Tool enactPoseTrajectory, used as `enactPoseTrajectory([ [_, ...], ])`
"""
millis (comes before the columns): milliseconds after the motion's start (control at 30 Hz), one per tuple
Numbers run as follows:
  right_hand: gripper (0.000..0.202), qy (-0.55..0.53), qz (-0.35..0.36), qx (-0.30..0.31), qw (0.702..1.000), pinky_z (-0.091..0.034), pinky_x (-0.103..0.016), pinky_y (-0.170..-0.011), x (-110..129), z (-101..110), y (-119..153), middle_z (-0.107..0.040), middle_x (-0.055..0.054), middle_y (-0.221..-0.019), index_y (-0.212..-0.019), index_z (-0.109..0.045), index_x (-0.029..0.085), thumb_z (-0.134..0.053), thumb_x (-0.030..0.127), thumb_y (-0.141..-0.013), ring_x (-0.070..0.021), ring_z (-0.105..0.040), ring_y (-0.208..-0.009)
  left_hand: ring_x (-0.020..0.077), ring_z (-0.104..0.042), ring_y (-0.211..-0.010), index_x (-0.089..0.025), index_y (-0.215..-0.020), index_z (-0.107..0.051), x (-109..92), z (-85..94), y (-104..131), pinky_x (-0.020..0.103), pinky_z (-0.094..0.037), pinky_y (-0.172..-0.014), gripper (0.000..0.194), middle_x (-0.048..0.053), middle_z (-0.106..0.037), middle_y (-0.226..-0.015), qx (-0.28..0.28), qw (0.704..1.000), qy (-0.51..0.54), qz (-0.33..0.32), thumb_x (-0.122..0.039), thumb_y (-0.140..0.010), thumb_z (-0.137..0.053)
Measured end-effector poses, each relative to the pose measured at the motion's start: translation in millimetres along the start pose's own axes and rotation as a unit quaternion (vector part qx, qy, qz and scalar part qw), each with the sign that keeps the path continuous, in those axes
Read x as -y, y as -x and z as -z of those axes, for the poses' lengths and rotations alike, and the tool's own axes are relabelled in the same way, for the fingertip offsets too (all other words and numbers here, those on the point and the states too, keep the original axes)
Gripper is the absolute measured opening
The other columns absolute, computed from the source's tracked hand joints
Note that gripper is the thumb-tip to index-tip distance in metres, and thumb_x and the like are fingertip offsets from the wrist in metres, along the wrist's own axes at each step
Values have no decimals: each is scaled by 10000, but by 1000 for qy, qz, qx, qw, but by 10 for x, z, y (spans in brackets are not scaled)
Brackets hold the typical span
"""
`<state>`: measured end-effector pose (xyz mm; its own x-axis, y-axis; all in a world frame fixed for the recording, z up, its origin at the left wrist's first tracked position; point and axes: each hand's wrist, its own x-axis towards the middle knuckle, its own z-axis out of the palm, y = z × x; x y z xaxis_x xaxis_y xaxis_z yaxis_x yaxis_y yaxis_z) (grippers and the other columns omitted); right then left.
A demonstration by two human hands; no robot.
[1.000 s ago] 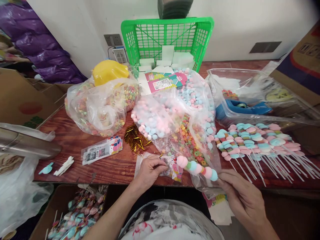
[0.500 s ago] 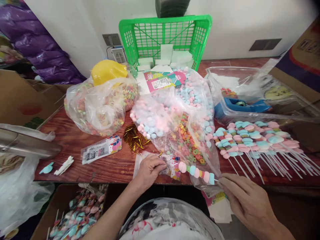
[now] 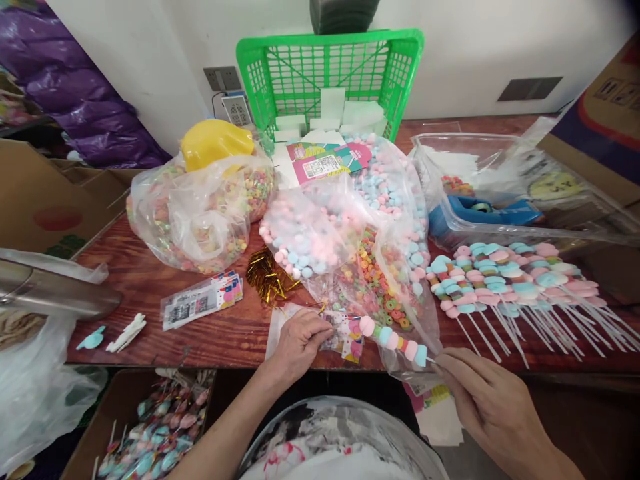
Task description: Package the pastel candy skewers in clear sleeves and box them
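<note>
One candy skewer (image 3: 397, 342) slants between the hands, its blue end just beside the fingers of the right hand (image 3: 495, 400), which pinch the bare white stick. Its pink end points toward the left hand (image 3: 299, 341), a little apart from those fingers; they are bent together over the printed wrappers (image 3: 353, 341), seeming to pinch an edge. Whether the pink end touches the wrappers, I cannot tell. More skewers (image 3: 500, 280) lie on the tabletop (image 3: 200, 347), to the right.

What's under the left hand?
Printed plastic packets show past the left hand, on the reddish-brown table. Whatever lies directly beneath the palm is covered and can't be made out.
</note>
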<state>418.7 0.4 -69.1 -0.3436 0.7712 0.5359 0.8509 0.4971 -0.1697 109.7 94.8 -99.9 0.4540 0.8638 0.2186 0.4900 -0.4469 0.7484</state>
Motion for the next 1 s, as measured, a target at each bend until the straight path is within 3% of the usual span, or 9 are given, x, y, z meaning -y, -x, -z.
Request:
enactPoseTrajectory([
  [433,314,26,84,0,996,-483,-307,-700,123,160,-139,-715,-78,-902,-954,-657,176,-427,21,-808,-174,-663,-763,159,-529,-715,-190,-753,-703,-24,-2,-10,275,-388,-681,233,22,-619,-675,-4,1000,-15,-3,-275,-912,-554],
  [667,212,19,17,-39,999,-523,-285,-719,-56,273,31,-717,-58,-917,-979,-662,194,-507,124,-853,-179,-684,-784,151,-533,-694,-184,-693,-670,-20,-1,-9,273,-388,-678,220,9,-615,-650,-6,1000,12,9,-265,-883,-596],
  [800,190,-24,-23,-49,998,-553,-271,-740,-16,309,52,-717,-50,-916,-979,-669,205,-535,145,-859,-180,-696,-785,164,-515,-717,-182,-677,-639,-38,7,-32,286,-377,-688,284,15,-590,-658,12,1000,-22,10,-278,-918,-524],
  [1000,180,-73,-31,-37,996,-572,-256,-726,50,253,-18,-720,-49,-891,-957,-676,207,-558,133,-844,-178,-701,-786,169,-482,-718,-181,-642,-576,-44,7,-34,289,-359,-684,363,16,-543,-649,22,999,-45,2,-300,-956,-438],
])
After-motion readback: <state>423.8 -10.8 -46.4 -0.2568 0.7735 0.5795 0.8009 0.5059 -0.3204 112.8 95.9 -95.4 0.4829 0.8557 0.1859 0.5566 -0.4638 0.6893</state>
